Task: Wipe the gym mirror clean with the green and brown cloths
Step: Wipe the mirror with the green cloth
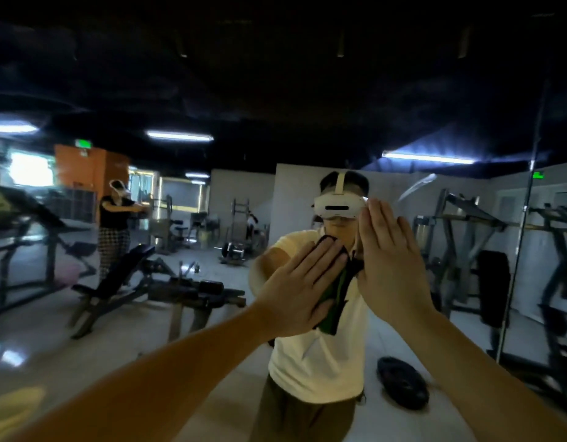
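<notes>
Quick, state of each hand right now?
Left hand: open, straight fingers pressing the green cloth flat on the mirror.
Right hand: open, fingers straight; whether a cloth lies under it cannot be told.

We've got the left hand [301, 282] flat over the cloth [333, 314], so most of it is covered: just a green strip shows right of that hand, and a dark edge above its fingertips, colour hard to call. Right of the left hand, the right hand [390, 260] hides whatever is under its palm. Below, both forearms [180, 371] run off the bottom edge. Far left, a standing person [115, 224] is smeared.
</notes>
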